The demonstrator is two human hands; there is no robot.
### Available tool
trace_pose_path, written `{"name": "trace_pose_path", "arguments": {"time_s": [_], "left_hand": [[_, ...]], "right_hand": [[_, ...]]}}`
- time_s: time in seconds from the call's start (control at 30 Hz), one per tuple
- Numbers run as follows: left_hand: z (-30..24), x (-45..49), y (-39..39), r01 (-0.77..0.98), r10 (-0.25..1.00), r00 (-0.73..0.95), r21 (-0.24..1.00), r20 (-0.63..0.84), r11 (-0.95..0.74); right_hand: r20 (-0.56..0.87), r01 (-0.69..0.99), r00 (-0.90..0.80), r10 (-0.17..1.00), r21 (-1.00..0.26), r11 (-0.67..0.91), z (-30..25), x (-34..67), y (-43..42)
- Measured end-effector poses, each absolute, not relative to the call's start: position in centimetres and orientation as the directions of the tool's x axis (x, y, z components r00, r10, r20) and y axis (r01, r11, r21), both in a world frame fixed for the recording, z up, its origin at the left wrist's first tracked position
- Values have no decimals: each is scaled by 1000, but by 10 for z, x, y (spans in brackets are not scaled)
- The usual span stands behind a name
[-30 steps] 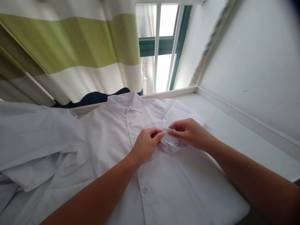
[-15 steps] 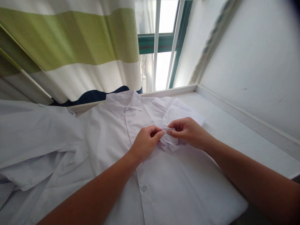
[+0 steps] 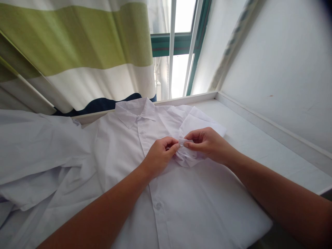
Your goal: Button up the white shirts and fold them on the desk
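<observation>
Fingers [image 3: 172, 149] of left hand [image 3: 158, 155] and right hand [image 3: 214, 143] pinch the sleeve [image 3: 190, 159], right of the collar [image 3: 146, 110]; likely soft, light, best edge-held.

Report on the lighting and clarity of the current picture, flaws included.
Head view: the window glares nearly white; head view: the white shirt looks evenly lit, with soft, faint shadows in its folds; head view: the left hand and right hand are readable, without obvious motion blur; head view: the upper right corner darkens.
</observation>
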State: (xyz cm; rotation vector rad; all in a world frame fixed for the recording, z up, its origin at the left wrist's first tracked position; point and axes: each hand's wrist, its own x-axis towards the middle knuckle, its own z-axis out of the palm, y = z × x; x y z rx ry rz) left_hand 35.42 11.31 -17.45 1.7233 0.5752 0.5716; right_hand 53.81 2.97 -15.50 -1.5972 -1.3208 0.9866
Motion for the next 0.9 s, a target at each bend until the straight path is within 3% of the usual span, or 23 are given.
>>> {"name": "trace_pose_path", "arguments": {"time_s": [0.3, 0.67, 0.9], "left_hand": [[-175, 354, 111, 67, 581, 810, 970, 83, -233], [-173, 354, 114, -81, 524, 844, 994, 111, -80], [-173, 353, 112, -63, 534, 833, 984, 144, -166]], "right_hand": [[-92, 318, 88, 992, -941, -116, -151, 542, 30], [-154, 86, -10, 988, -985, -153, -146, 542, 31], [-264, 7, -98, 959, -964, -265, -152, 548, 34]]}}
